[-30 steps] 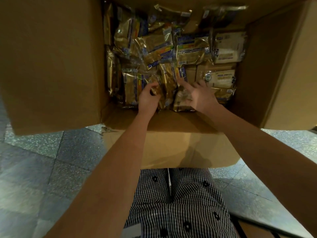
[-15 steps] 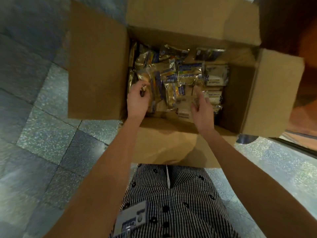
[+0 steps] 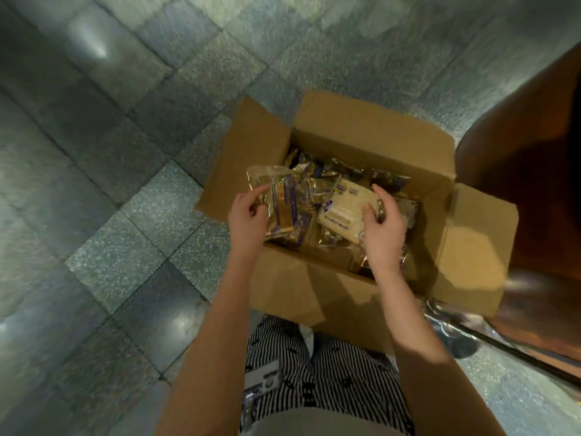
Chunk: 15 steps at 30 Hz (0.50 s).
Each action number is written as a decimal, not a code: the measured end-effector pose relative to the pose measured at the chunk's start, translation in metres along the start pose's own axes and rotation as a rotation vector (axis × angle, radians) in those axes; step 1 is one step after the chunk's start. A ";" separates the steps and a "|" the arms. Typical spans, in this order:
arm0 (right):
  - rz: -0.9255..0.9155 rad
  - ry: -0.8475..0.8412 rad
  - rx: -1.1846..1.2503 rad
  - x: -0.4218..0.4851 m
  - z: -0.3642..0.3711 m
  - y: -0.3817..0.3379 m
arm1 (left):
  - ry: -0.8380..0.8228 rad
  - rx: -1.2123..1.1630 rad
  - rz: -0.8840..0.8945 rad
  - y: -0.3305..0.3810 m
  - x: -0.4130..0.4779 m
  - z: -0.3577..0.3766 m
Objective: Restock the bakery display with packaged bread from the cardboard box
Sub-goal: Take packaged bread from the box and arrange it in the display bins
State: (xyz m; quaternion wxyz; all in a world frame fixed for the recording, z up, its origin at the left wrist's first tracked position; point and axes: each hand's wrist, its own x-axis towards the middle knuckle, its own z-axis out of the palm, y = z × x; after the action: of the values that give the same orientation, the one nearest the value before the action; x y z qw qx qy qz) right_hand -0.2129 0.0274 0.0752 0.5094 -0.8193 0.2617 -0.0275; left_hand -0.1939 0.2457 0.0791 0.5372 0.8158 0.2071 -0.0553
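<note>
Open cardboard box [image 3: 371,130] on tiled floor [image 3: 132,247], left hand [image 3: 248,218] gripping gold bread packet [image 3: 284,202] over the box's left edge, long axis pointing away from the person, right hand [image 3: 383,229] gripping pale bread packet [image 3: 342,209] above the box's middle, label upward

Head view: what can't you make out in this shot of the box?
Head view:
Label print on the gold package in the left hand and the pale package in the right hand: motion blur.
Floor of the cardboard box: covered by packages.
Brown furniture: cut off by right edge.
</note>
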 end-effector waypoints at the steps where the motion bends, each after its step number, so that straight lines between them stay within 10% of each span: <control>1: 0.000 -0.035 0.015 -0.003 -0.003 -0.007 | 0.037 -0.013 0.010 0.004 -0.011 -0.006; 15: -0.428 -0.728 0.027 -0.114 0.012 -0.061 | 0.778 -0.266 -0.075 -0.036 -0.219 -0.091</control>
State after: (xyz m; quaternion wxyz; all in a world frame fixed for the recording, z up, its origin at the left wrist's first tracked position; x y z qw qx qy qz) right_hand -0.2827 0.1103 0.1461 0.5619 -0.8048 -0.1116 0.1553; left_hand -0.4188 0.2787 0.1546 0.5172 0.6913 0.4295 0.2649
